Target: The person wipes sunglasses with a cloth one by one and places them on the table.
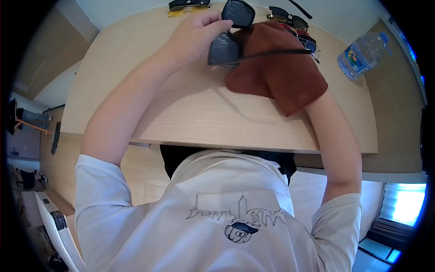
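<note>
Item one: dark sunglasses [224,49], raised above the near part of the desk [181,111], lenses one above the other in our view, both marked with pale streaks; whether these are smears, film or reflections, we cannot tell. One temple [276,54] reaches across the front of item two, a brown cloth [287,75]. Left hand [204,28]: fingers pinching the sunglasses about the bridge. Right hand: under the cloth, only its forearm [337,140] showing — how its fingers are set, we cannot tell. Also on the desk: yellow-lensed glasses [186,11] beside a dark pair [188,3] at the far left edge; further eyewear [290,18] in a row behind the cloth; a clear bottle [364,56] to the right. Step in hand, by our judgement: cloth work at the lenses, though contact is not plain to us. Next move, we judge, calls for a steady pinch on the frame — and light pressure through the cloth, clear of the temple.
</note>
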Demonstrator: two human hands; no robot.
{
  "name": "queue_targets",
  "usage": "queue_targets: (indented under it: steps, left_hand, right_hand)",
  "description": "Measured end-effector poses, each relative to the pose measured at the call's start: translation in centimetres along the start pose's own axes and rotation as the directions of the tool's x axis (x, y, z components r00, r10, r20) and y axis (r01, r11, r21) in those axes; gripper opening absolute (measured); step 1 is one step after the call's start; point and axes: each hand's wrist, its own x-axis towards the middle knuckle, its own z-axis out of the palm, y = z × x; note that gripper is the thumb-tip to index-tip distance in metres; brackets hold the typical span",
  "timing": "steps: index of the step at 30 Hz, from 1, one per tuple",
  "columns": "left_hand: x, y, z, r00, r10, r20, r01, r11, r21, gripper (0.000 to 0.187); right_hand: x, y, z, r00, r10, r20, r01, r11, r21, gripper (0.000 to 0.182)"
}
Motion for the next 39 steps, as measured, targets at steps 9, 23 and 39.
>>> queue_targets:
  steps: [9,23,39]
  left_hand:
    - [-1.2,1.3,1.2,0.949,0.011,0.315,-0.071,0.981,0.18,0.026]
    - [-1.3,0.6,1.6,0.972,0.054,0.228,-0.092,0.983,0.16,0.025]
    - [-0.9,1.4,1.0,0.972,-0.026,0.232,-0.042,0.959,0.281,0.026]
  right_hand:
    - [-1.2,2.5,0.8,0.94,-0.211,-0.27,0.312,0.851,0.423,0.034]
    - [-1.3,3.0,1.3,0.84,-0.4,-0.368,0.495,0.841,0.217,0.033]
    - [-1.3,2.8,1.5,0.806,-0.484,-0.342,0.464,0.874,-0.143,0.023]
